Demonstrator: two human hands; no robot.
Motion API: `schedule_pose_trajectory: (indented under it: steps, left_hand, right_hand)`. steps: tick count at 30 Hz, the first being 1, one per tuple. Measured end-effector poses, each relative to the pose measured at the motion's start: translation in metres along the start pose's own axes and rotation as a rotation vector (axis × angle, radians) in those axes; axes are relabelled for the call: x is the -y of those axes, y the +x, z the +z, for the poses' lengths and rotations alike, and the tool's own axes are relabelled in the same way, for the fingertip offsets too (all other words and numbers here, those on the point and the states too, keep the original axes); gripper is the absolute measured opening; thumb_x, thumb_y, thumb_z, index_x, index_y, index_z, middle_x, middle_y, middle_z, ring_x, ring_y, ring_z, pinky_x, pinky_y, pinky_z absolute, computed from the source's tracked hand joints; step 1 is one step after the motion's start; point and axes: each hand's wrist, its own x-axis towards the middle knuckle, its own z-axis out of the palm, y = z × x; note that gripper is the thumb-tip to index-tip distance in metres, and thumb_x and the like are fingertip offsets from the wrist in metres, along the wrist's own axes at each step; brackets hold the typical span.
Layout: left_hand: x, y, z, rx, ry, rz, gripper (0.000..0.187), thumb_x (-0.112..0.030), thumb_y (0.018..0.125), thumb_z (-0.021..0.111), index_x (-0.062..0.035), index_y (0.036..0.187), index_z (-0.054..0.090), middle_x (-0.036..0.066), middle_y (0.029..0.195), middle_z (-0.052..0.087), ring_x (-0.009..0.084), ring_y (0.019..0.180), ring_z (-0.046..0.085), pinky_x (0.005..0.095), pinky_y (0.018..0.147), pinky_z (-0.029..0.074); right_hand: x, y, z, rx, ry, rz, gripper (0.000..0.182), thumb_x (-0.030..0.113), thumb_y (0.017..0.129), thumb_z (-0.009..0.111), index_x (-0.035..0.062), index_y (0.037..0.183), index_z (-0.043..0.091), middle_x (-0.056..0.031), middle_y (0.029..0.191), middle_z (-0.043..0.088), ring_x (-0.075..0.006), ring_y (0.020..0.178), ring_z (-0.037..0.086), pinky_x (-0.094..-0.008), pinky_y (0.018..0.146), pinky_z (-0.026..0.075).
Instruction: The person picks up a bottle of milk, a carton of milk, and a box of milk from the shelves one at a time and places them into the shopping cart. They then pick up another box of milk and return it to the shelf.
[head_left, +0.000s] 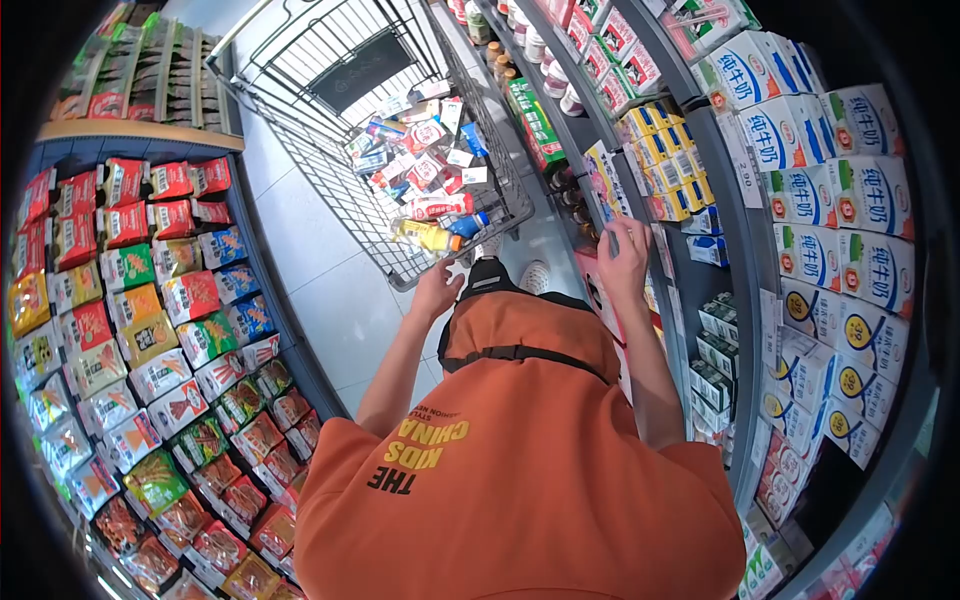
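Observation:
My left hand (437, 290) hangs just behind the near end of the shopping cart (405, 272), fingers loosely bent, with nothing visible in it. My right hand (626, 262) is raised beside the shelf on the right, fingers slightly curled and apart, with no item seen in it. Close to that hand are a colourful upright carton (603, 180) and stacked yellow boxes (665, 160). Inside the cart lie a yellow bottle with an orange cap (428, 236), a blue-capped bottle (468, 224), a red-and-white package (440, 205) and a pile of small packets (425, 137).
Racks of bagged snacks (130, 270) line the left side. On the right, shelves (715, 130) hold white milk cartons (800, 195), dark green boxes (712, 370) and price tags. A tiled floor (325, 290) runs between the racks and the cart.

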Motion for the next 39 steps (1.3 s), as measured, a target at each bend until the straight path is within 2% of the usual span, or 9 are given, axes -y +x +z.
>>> schedule_pose_trajectory:
  steps: [1,2,6,9,10,16,23,32,39]
  left_hand:
    - [0.001,-0.006,0.005,-0.027,-0.013,0.0,0.051,-0.029,0.085,0.066,-0.0001,0.126,0.056,0.025,0.109,0.066,0.0386,0.104,0.064,0.0418,0.091,0.05]
    - [0.004,-0.01,0.009,-0.017,0.009,-0.024,0.05,-0.03,0.085,0.067,-0.0045,0.127,0.057,0.025,0.119,0.062,0.0362,0.113,0.06,0.0416,0.097,0.047]
    - [0.032,-0.028,0.033,-0.125,0.075,-0.039,0.052,-0.028,0.082,0.069,-0.003,0.127,0.056,0.027,0.125,0.055,0.0401,0.122,0.049,0.0428,0.105,0.04]
    - [0.052,-0.043,0.051,-0.291,0.106,-0.049,0.057,-0.026,0.08,0.07,0.0,0.128,0.054,0.031,0.128,0.05,0.0427,0.12,0.05,0.0449,0.103,0.042]
    - [0.057,-0.047,0.053,-0.275,0.1,-0.082,0.06,-0.025,0.079,0.07,-0.0004,0.131,0.052,0.032,0.132,0.046,0.0428,0.123,0.048,0.0447,0.105,0.041]
    - [0.06,-0.064,0.066,-0.148,0.05,-0.163,0.06,-0.028,0.08,0.069,-0.0008,0.131,0.052,0.032,0.131,0.047,0.0426,0.123,0.048,0.0431,0.106,0.04]
    - [0.049,-0.068,0.08,-0.176,0.026,-0.091,0.06,-0.029,0.08,0.068,-0.0007,0.131,0.052,0.032,0.13,0.049,0.0435,0.122,0.049,0.043,0.105,0.041]
    - [0.041,-0.073,0.074,-0.123,0.036,-0.136,0.058,-0.03,0.08,0.068,0.0007,0.128,0.055,0.031,0.125,0.054,0.0413,0.12,0.052,0.0415,0.103,0.042]
    - [0.061,-0.069,0.07,-0.122,0.034,-0.165,0.057,-0.03,0.08,0.067,-0.0006,0.127,0.056,0.031,0.122,0.057,0.042,0.117,0.054,0.0425,0.101,0.044]
  right_hand:
    - [-0.003,-0.008,0.004,0.023,0.041,0.027,0.015,0.002,0.08,0.065,0.0031,0.095,0.062,-0.0108,0.103,0.057,-0.0326,0.101,0.053,-0.0434,0.088,0.044]
    - [-0.008,-0.014,0.006,0.027,0.062,0.027,0.015,0.002,0.079,0.066,0.0029,0.093,0.062,-0.0112,0.101,0.058,-0.0328,0.099,0.055,-0.0435,0.086,0.045]
    - [-0.02,-0.032,0.007,0.039,0.152,0.067,0.013,0.002,0.08,0.065,0.0026,0.093,0.062,-0.012,0.098,0.06,-0.0329,0.095,0.057,-0.0433,0.084,0.046]
    - [-0.03,-0.043,0.007,0.047,0.165,0.058,0.013,0.003,0.08,0.065,0.0024,0.093,0.062,-0.0127,0.096,0.061,-0.0332,0.093,0.058,-0.0427,0.083,0.047]
    - [-0.033,-0.047,0.006,0.063,0.179,0.063,0.013,0.003,0.081,0.065,0.0022,0.093,0.063,-0.0129,0.096,0.061,-0.0333,0.092,0.059,-0.0424,0.082,0.047]
    - [-0.037,-0.068,-0.005,0.134,0.234,0.143,0.011,0.005,0.081,0.065,0.0,0.09,0.063,-0.0148,0.089,0.063,-0.0343,0.085,0.061,-0.0413,0.075,0.05]
    - [-0.048,-0.088,-0.012,0.193,0.238,0.182,0.009,0.005,0.083,0.064,-0.0012,0.09,0.063,-0.0156,0.085,0.063,-0.0335,0.082,0.063,-0.0408,0.073,0.051]
    - [-0.059,-0.104,-0.01,0.222,0.355,0.262,0.01,0.005,0.083,0.063,-0.0027,0.09,0.063,-0.0163,0.086,0.066,-0.0301,0.079,0.067,-0.0374,0.069,0.053]
    - [-0.06,-0.105,-0.001,0.242,0.389,0.274,0.01,0.005,0.083,0.063,-0.0025,0.091,0.063,-0.0167,0.086,0.066,-0.0297,0.079,0.067,-0.0357,0.069,0.053]
